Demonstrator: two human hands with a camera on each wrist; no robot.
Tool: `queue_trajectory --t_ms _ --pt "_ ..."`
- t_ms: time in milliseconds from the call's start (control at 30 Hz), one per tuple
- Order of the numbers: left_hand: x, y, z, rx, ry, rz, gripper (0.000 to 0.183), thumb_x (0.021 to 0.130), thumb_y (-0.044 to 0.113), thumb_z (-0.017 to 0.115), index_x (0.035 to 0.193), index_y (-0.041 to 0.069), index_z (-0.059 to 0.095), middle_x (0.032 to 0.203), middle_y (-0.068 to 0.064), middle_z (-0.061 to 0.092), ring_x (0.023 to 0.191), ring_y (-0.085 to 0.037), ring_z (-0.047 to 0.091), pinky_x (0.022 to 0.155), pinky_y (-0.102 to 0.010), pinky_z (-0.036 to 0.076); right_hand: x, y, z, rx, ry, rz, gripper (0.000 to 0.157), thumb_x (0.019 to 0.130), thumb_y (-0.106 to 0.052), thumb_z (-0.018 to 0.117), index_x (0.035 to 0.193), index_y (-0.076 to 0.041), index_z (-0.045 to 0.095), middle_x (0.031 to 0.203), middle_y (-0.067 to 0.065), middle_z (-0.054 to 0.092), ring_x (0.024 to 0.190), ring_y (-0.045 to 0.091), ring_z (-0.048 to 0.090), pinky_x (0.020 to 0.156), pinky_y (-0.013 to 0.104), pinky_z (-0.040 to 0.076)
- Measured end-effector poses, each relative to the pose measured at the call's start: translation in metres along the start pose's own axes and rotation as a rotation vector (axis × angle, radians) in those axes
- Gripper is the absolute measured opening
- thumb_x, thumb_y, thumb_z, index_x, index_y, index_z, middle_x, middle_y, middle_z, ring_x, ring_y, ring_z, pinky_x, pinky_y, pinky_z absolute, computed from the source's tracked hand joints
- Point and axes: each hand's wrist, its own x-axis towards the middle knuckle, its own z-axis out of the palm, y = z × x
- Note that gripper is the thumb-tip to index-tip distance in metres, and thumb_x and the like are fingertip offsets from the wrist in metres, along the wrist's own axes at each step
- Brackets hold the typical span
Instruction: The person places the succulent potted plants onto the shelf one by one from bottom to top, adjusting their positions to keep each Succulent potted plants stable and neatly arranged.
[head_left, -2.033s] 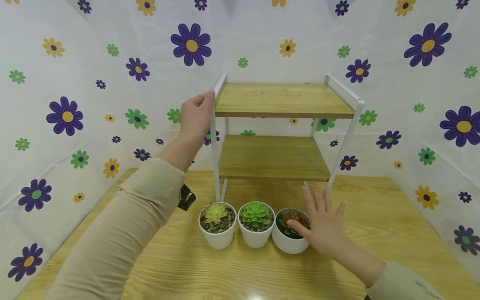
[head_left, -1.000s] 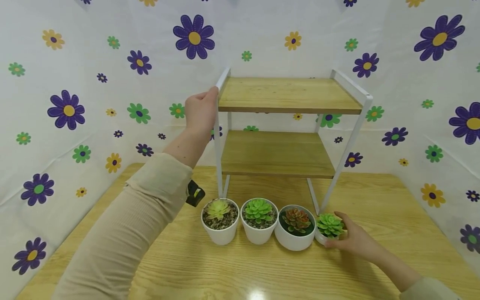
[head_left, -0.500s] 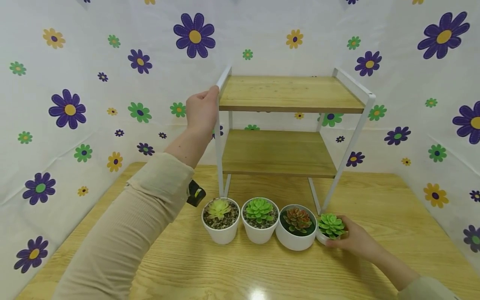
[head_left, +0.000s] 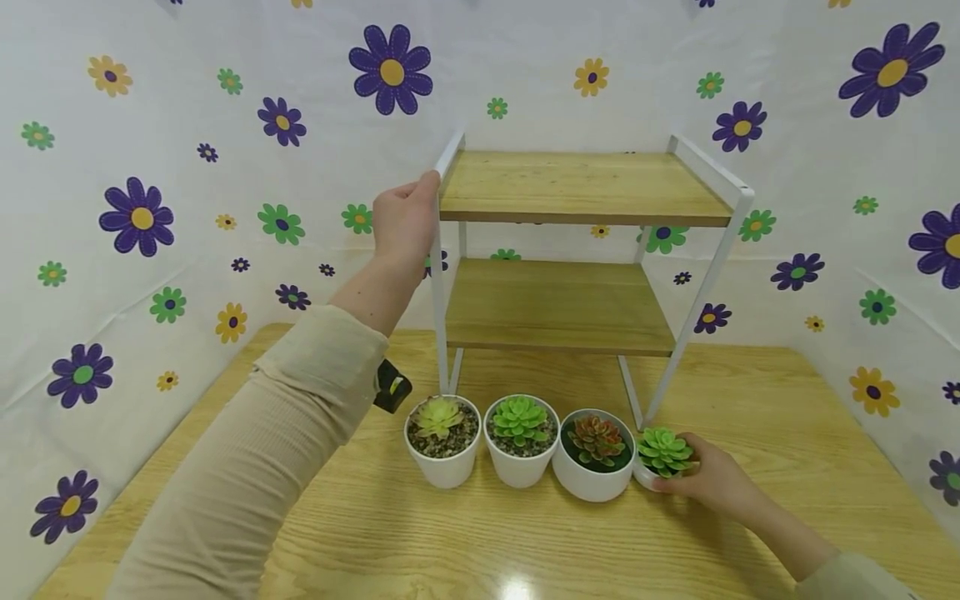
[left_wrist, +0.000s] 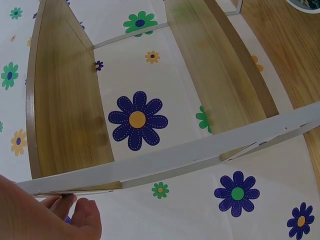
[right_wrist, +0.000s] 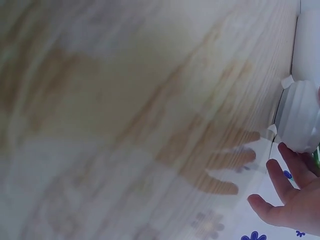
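My left hand (head_left: 405, 217) grips the upper left front corner of a two-tier shelf rack (head_left: 585, 187) with wooden boards and a white frame. In the left wrist view, the fingers of that hand (left_wrist: 65, 217) curl behind the frame. My right hand (head_left: 712, 475) holds a small white pot with a bright green succulent (head_left: 663, 452) between thumb and fingers. The right wrist view shows this pot's ribbed white side (right_wrist: 299, 115) close to the fingertips. Just left of it stands a wider white pot with a reddish-brown succulent (head_left: 596, 442).
Two more white potted succulents, one bright green (head_left: 519, 421) and one yellow-green (head_left: 438, 418), continue the row in front of the rack. All stand on a wooden table (head_left: 420, 542). A flower-printed white cloth (head_left: 525, 67) hangs behind and at both sides.
Two seconds ago my right hand was spread beside and over the reddish-brown succulent's pot. It has since moved right and down and taken hold of the small pot. My left hand keeps its grip.
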Motion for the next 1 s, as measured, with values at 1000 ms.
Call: queue_trajectory --t_ms 1000 --pt "0.0 0.001 -0.001 0.047 -0.028 -0.041 0.046 0.095 0.044 0.041 0.125 0.013 0.058 0.129 0.0 0.048 0.117 -0.014 0.04 0.102 -0.037 0.038 -0.006 -0.001 -0.015 0.082 -0.014 0.044 0.073 0.079 -0.033 0.071 0.13 0.007 0.038 0.124 0.031 0.051 0.112 0.046 0.05 0.082 0.052 0.047"
